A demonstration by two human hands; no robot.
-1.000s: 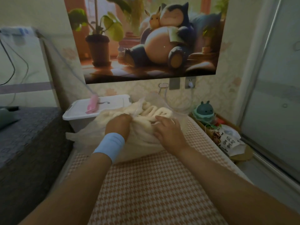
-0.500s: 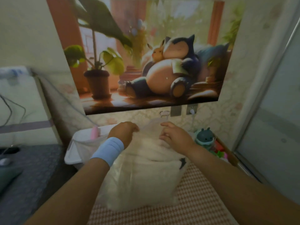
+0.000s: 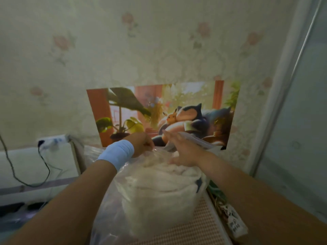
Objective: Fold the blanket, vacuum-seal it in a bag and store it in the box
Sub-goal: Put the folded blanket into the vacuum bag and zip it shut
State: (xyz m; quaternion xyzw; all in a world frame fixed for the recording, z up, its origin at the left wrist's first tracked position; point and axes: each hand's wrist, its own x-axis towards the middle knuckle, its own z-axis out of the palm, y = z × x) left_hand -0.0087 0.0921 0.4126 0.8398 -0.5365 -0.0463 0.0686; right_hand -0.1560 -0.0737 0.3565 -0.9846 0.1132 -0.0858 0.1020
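Blanket [image 3: 159,188] stands upright in the bag [image 3: 104,214], mouth upward; left hand [image 3: 141,145] pinches the rim, right hand [image 3: 182,151] presses flat, fingers straight.

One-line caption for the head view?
Left hand grips the mouth of the bag; right hand, fingers straight, rests on the folded blanket inside, below a poster.

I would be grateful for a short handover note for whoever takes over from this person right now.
Left hand pinches the bag at its mouth; right hand rests with straight fingers at the mouth's right edge.
The folded blanket is upright inside the bag, over the bed.
Done: folding, bagging. Left: close the mouth, vacuum out the air, store it; the box is not in view.
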